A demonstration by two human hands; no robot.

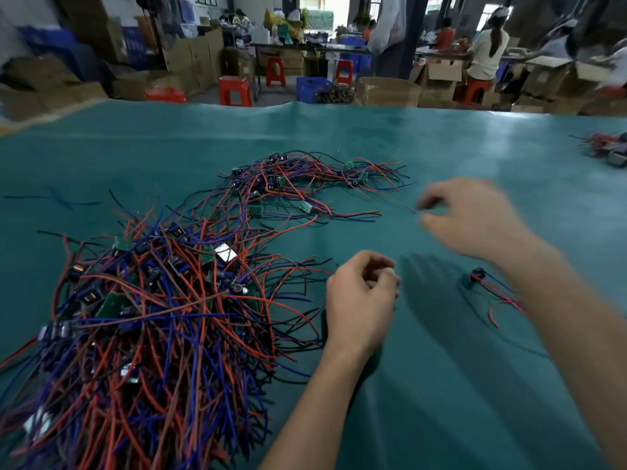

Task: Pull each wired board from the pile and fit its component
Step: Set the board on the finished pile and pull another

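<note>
A big pile of wired boards (pixel 152 317), a tangle of red, blue and black leads with small green boards, covers the left of the green table mat (pixel 441 385). A smaller, looser pile (pixel 305 184) lies further back at the middle. My left hand (pixel 359 300) rests at the big pile's right edge with its fingers curled shut; I cannot see anything in it. My right hand (pixel 471 215) is blurred, its thumb and fingers apart just right of the smaller pile's trailing wire ends. One single wired board (pixel 476 278) lies beside my right forearm.
Another small heap of wired parts (pixel 607 152) sits at the mat's far right edge. Beyond the table are cardboard boxes (pixel 386 91), red stools (pixel 234 89), a blue crate (pixel 310 88) and seated people at benches (pixel 488 52).
</note>
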